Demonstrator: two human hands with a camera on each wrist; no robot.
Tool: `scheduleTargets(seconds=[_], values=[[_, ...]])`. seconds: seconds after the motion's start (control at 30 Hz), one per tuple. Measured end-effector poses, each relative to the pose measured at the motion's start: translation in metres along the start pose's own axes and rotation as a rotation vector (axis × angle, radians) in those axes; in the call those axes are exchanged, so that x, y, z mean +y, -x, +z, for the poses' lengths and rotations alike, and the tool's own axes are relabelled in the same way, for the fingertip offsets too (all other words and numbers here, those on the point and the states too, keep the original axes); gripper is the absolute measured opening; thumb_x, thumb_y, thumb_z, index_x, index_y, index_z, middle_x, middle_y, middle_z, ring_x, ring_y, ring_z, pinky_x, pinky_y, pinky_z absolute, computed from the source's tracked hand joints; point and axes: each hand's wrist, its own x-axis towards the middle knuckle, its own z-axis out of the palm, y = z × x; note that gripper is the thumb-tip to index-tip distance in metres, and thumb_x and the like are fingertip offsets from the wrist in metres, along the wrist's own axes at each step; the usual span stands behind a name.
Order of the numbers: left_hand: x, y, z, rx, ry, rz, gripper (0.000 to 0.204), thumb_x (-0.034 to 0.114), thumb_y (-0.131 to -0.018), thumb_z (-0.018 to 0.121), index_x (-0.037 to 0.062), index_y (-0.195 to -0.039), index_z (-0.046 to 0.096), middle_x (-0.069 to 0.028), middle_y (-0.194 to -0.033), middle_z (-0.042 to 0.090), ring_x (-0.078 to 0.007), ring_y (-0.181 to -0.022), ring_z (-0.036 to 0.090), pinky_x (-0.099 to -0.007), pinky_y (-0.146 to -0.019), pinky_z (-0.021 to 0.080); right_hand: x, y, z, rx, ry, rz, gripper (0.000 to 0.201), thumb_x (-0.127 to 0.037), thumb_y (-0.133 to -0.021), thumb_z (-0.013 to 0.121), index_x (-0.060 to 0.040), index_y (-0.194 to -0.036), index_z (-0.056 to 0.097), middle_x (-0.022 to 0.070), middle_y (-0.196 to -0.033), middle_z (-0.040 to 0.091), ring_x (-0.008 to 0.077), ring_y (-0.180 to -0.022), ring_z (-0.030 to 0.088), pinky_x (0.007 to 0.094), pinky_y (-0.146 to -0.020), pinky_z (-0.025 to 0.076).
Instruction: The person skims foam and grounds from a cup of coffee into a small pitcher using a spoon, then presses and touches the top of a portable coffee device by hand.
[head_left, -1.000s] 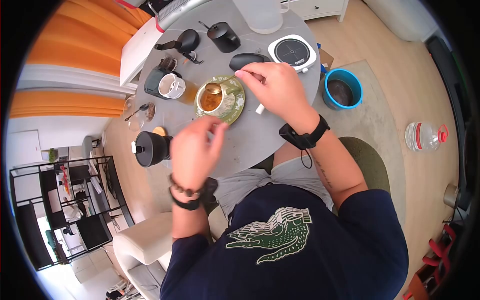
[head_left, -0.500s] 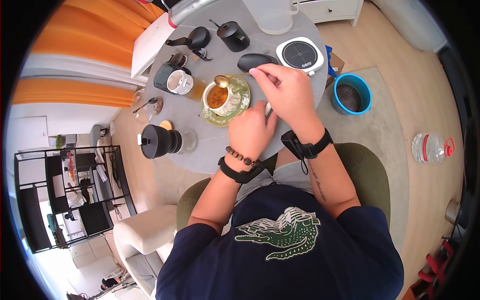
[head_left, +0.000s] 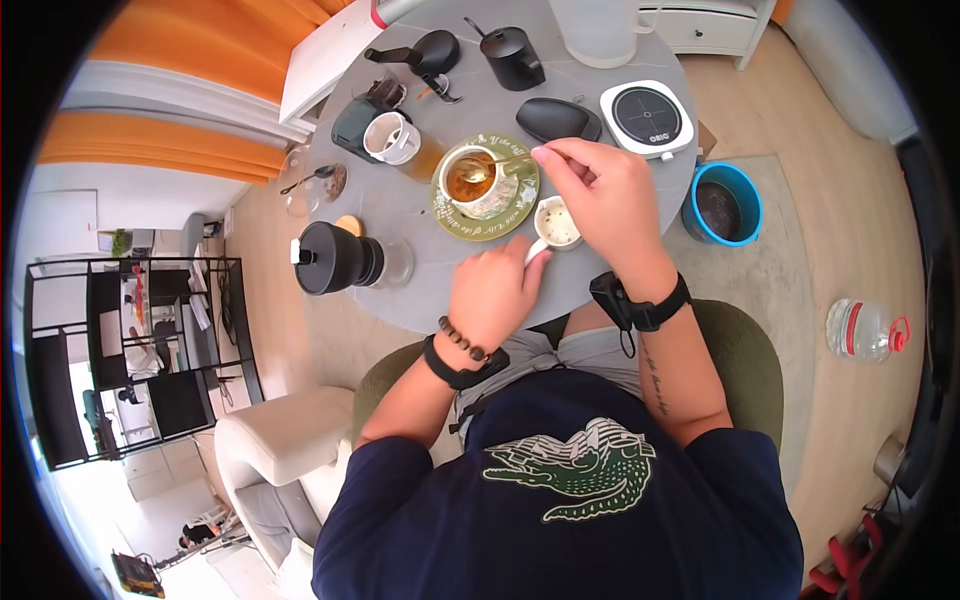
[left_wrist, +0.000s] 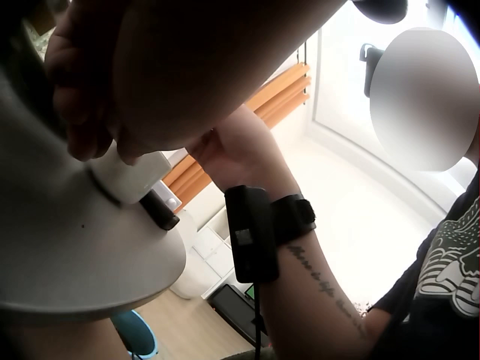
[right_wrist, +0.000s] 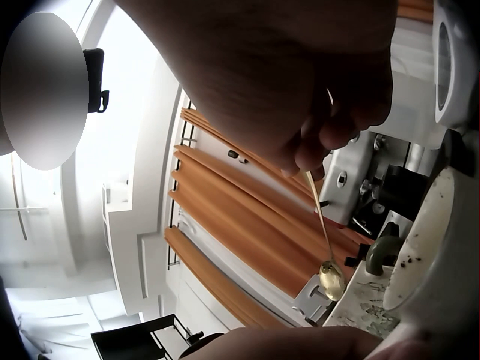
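The right hand (head_left: 608,193), the nearer to the gold spoon (head_left: 478,170), is pinching its handle; the spoon's long axis is running leftward from the fingertips, its bowl lying over the mouth of the teacup (head_left: 491,206) on its green saucer (head_left: 460,227). The left hand (head_left: 492,284) is grasping the handle of a small white cup (head_left: 557,222), which is sitting between both hands, just beside the saucer.

Round grey table (head_left: 430,285) supports, directly on its top: green saucer (head_left: 462,227), black lidded pot (head_left: 513,60), white appliance (head_left: 647,118), black grinder (head_left: 335,258), translucent jug (head_left: 595,32).
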Motion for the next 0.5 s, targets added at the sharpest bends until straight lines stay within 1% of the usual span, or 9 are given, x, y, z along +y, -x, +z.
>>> scheduleTargets(seconds=[0.13,0.23,0.37,0.43,0.5], values=[[-0.020,0.023,-0.010,-0.027,0.029,-0.011,0.033,0.036,-0.109,0.072,0.0051,-0.098,0.071,-0.0185,-0.080,0.076,-0.0433,-0.073,0.074,-0.0526,-0.064,0.056,-0.001,0.000,0.007,-0.011,0.054,-0.018,0.019,-0.024,-0.101,0.083,-0.0050,-0.103,0.086,0.0105,-0.071,0.072,0.0215,-0.057,0.064,0.0344,-0.056,0.048],[-0.035,0.036,-0.017,-0.040,0.065,-0.017,0.030,0.035,-0.109,0.073,0.0065,-0.101,0.073,-0.0172,-0.081,0.076,-0.0429,-0.073,0.074,-0.0515,-0.065,0.057,-0.006,-0.001,0.011,-0.020,0.098,-0.001,0.019,-0.023,-0.102,0.083,-0.0039,-0.104,0.086,0.0113,-0.074,0.075,0.0200,-0.060,0.069,0.0326,-0.058,0.052],[-0.055,0.047,-0.022,-0.027,0.094,-0.020,0.027,0.035,-0.107,0.075,0.0086,-0.102,0.076,-0.0155,-0.082,0.077,-0.0417,-0.073,0.074,-0.0500,-0.065,0.057,-0.010,-0.004,0.016,-0.012,0.146,-0.052,0.018,-0.020,-0.101,0.084,-0.0022,-0.103,0.086,0.0110,-0.074,0.076,0.0190,-0.060,0.069,0.0316,-0.058,0.052],[-0.064,0.051,-0.022,-0.022,0.108,-0.028,0.026,0.034,-0.107,0.076,0.0091,-0.102,0.077,-0.0148,-0.082,0.077,-0.0408,-0.072,0.074,-0.0495,-0.065,0.057,-0.017,-0.007,0.018,-0.005,0.230,-0.075,0.017,-0.018,-0.100,0.085,-0.0008,-0.101,0.085,0.0111,-0.074,0.076,0.0184,-0.059,0.069,0.0310,-0.057,0.052],[-0.075,0.052,-0.022,-0.027,0.134,-0.025,0.026,0.034,-0.105,0.078,0.0089,-0.102,0.077,-0.0123,-0.078,0.076,-0.0370,-0.070,0.075,-0.0477,-0.064,0.057,-0.022,-0.010,0.022,-0.008,0.288,-0.096,0.017,-0.018,-0.100,0.085,-0.0009,-0.100,0.085,0.0109,-0.073,0.076,0.0183,-0.058,0.068,0.0309,-0.056,0.051]])
